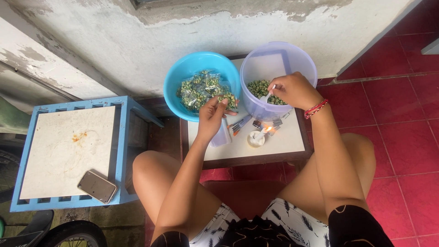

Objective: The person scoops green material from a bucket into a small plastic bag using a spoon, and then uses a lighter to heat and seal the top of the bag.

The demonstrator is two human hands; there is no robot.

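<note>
My right hand point(292, 90) reaches into a translucent purple tub point(279, 64) and holds a white spoon point(266, 97) over green peas at its bottom. My left hand point(213, 116) pinches a small clear plastic bag point(221, 135) that hangs below it, right beside a blue bowl point(201, 61) piled with filled pea packets point(203, 89). Both containers stand on a small white-topped table point(292, 139) in front of my knees.
A lit candle in a small white dish point(257, 138) burns on the table near some pens point(240, 124). At left stands a blue-framed stool point(68, 151) with a phone point(96, 186) on it. A wall rises behind; red tiles cover the floor at right.
</note>
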